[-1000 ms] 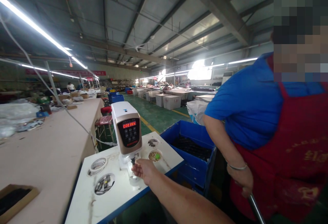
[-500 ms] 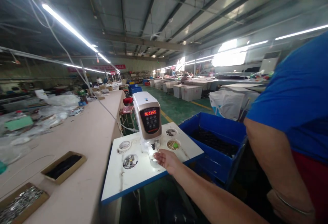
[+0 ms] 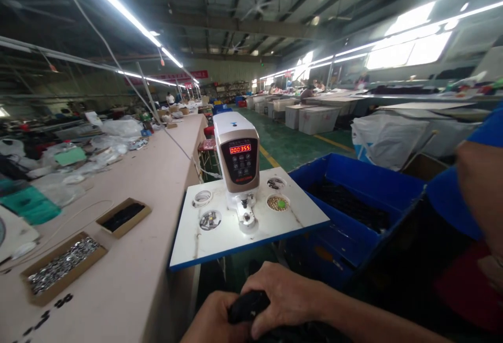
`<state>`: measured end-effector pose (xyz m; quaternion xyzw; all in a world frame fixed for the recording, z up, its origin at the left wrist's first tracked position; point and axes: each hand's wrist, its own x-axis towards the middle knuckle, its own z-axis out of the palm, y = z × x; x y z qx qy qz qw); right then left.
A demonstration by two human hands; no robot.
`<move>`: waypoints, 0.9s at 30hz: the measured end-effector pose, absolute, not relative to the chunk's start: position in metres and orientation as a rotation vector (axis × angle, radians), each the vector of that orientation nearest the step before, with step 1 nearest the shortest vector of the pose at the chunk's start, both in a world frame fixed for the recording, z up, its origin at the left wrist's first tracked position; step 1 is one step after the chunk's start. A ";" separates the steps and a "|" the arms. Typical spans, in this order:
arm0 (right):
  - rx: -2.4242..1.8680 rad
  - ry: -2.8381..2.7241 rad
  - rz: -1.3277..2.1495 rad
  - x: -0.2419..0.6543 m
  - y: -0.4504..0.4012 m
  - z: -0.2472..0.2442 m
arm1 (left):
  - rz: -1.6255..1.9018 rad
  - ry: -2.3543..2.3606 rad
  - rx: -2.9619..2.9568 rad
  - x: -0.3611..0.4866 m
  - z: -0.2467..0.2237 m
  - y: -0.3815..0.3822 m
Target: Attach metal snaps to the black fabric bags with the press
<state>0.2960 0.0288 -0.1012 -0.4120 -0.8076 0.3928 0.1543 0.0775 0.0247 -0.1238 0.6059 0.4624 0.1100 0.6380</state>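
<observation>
At the bottom of the head view, my left hand (image 3: 217, 318) and my right hand (image 3: 288, 295) are close together, both closed around a dark bundle (image 3: 249, 305). It looks like black fabric, though its full shape is hidden below my fingers. Just beyond my hands stands a white press machine (image 3: 238, 123) with a red display reading 000355. Its small lower die (image 3: 247, 221) is bare, under the punch. The machine's white tabletop (image 3: 231, 246) has round wells, one with gold-coloured studs (image 3: 275, 203) and a green piece, another with loose metal parts (image 3: 210, 220).
Left runs a long table (image 3: 157, 175) with a box of metal pieces (image 3: 65, 267), a box of black pieces (image 3: 124, 216), small black bits and plastic bags. A blue bin (image 3: 314, 241) with dark items stands right. A person in a blue top (image 3: 451, 201) is close at the right edge.
My right hand has left the machine's die and come down towards me. Both hands now hold the black bundle. The view has tilted down; the counter still reads 000355.
</observation>
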 end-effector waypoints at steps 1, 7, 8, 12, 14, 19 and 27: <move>-1.246 -2.271 1.162 0.300 0.032 -0.104 | 0.245 1.023 1.430 0.081 -0.122 0.035; -1.395 -1.987 1.352 0.315 0.042 -0.127 | 0.207 1.050 1.750 0.096 -0.115 0.072; -1.404 -1.954 1.355 0.316 0.045 -0.130 | 0.218 1.051 1.774 0.098 -0.117 0.076; -1.441 -1.872 1.295 0.318 0.060 -0.135 | 0.203 1.080 1.746 0.106 -0.125 0.097; -1.469 -1.839 1.271 0.321 0.068 -0.134 | 0.176 1.067 1.733 0.109 -0.127 0.110; -1.495 -2.048 1.213 0.334 0.089 -0.132 | 0.194 1.052 1.846 0.118 -0.122 0.133; -1.448 -2.106 0.837 0.346 0.111 -0.135 | 0.294 1.177 2.175 0.135 -0.114 0.141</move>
